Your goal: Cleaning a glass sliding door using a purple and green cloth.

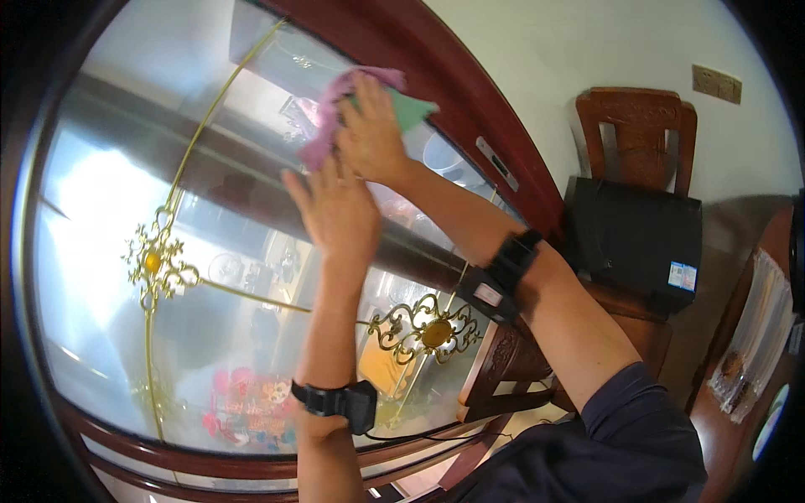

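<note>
A pink cloth [322, 133] and a green cloth [412, 116] lie bunched against the glass pane [251, 188] of a dark red wooden door. Over them my right hand [372, 135] is spread flat, slightly blurred, pressing them to the glass. My left hand [343, 210] is just below, fingers apart and fingertips at the pink cloth's lower edge. Whether those fingertips touch cloth or only glass is hard to tell. Gold scrollwork ornaments with amber centres, one at the left [153, 263] and one below my hands [436, 332], decorate the pane.
The door frame [440, 63] carries a metal latch plate [497, 163]. Right of it, a black box-like object [632, 242] sits on a carved wooden chair [635, 135]. A plastic-wrapped bundle [755, 333] rests on a wooden surface at far right. A wall socket [717, 83] is above.
</note>
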`<state>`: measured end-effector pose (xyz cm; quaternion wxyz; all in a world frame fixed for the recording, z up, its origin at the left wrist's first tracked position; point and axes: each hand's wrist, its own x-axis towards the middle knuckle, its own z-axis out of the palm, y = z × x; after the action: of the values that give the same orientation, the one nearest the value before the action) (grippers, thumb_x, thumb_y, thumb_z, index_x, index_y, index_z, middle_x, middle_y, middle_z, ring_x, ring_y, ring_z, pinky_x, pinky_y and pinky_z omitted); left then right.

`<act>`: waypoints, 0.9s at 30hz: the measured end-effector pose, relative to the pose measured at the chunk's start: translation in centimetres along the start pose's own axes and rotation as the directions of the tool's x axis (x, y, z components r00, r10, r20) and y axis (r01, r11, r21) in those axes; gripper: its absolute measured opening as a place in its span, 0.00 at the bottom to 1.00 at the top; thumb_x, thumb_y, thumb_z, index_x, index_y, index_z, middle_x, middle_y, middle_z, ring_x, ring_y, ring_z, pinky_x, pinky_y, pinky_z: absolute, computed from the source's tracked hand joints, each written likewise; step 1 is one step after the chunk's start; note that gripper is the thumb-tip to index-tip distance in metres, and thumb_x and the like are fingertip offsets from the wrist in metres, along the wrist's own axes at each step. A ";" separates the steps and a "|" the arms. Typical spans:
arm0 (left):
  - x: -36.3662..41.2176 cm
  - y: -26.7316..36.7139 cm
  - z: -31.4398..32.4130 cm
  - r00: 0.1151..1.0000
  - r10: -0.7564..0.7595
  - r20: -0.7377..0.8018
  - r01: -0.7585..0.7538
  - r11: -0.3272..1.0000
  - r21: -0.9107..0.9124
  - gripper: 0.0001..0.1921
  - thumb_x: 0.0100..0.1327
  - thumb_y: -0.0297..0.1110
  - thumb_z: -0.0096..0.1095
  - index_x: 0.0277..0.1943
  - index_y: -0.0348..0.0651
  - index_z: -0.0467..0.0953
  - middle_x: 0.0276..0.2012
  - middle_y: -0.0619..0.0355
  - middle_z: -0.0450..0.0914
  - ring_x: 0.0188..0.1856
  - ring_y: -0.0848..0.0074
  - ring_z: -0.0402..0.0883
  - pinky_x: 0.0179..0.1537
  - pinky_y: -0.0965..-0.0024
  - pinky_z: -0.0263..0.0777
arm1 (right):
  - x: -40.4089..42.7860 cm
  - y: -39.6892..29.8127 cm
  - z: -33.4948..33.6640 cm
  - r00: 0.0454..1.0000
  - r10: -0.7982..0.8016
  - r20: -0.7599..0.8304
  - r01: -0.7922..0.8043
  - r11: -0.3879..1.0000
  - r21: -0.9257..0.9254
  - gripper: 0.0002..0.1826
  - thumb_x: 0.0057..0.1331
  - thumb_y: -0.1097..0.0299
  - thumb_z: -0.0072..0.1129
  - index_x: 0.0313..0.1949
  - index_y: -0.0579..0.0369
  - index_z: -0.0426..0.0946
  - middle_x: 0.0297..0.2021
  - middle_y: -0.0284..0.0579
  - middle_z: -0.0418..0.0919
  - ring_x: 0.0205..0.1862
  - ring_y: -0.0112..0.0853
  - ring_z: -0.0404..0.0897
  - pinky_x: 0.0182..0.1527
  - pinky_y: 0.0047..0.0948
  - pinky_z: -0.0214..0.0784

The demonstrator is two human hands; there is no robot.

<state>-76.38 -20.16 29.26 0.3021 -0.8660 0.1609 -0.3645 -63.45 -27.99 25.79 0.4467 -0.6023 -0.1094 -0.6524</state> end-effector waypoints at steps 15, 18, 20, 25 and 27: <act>-12.6 17.9 14.4 0.778 0.488 0.395 -0.456 0.872 -0.178 0.32 0.68 0.43 0.50 0.69 0.31 0.65 0.71 0.44 0.64 0.76 0.55 0.55 0.76 0.43 0.35 | -31.7 12.3 -13.0 0.682 0.506 0.527 -0.197 0.822 -0.534 0.28 0.66 0.59 0.56 0.58 0.68 0.71 0.66 0.68 0.63 0.72 0.60 0.56 0.73 0.59 0.46; -12.2 14.6 15.0 0.801 0.473 0.368 -0.425 0.881 -0.207 0.30 0.69 0.42 0.47 0.69 0.33 0.66 0.71 0.45 0.66 0.76 0.56 0.55 0.76 0.41 0.34 | -28.3 9.8 -9.8 0.713 0.445 0.542 -0.222 0.876 -0.428 0.25 0.65 0.56 0.58 0.50 0.70 0.75 0.57 0.64 0.71 0.62 0.59 0.64 0.70 0.61 0.49; -9.7 12.5 11.0 0.783 0.363 0.505 -0.411 0.911 -0.018 0.26 0.71 0.41 0.45 0.65 0.36 0.72 0.70 0.46 0.68 0.77 0.59 0.55 0.75 0.37 0.34 | -22.5 7.7 -7.6 0.972 0.194 0.135 -0.170 0.971 -0.170 0.21 0.62 0.58 0.62 0.43 0.66 0.75 0.51 0.60 0.72 0.56 0.58 0.68 0.64 0.60 0.55; -3.6 6.1 4.3 0.975 0.138 0.175 -0.147 0.988 0.040 0.30 0.65 0.42 0.62 0.66 0.35 0.69 0.66 0.50 0.71 0.74 0.56 0.58 0.72 0.35 0.42 | -6.7 4.6 -4.0 0.998 -0.003 0.065 0.001 1.000 0.027 0.26 0.57 0.65 0.57 0.54 0.65 0.74 0.64 0.69 0.65 0.67 0.62 0.64 0.70 0.54 0.53; -1.0 5.0 3.2 0.988 0.098 0.120 -0.101 0.995 0.018 0.30 0.65 0.43 0.62 0.66 0.34 0.69 0.66 0.48 0.71 0.73 0.55 0.59 0.72 0.35 0.42 | -2.5 4.1 -3.1 0.997 -0.026 0.076 0.022 0.999 0.045 0.28 0.57 0.65 0.56 0.56 0.66 0.74 0.65 0.70 0.64 0.69 0.62 0.62 0.72 0.53 0.51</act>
<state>-75.01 -22.18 23.80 0.3394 -0.8734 0.1811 -0.2987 -62.93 -31.33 21.18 0.4476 -0.6154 -0.1481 -0.6317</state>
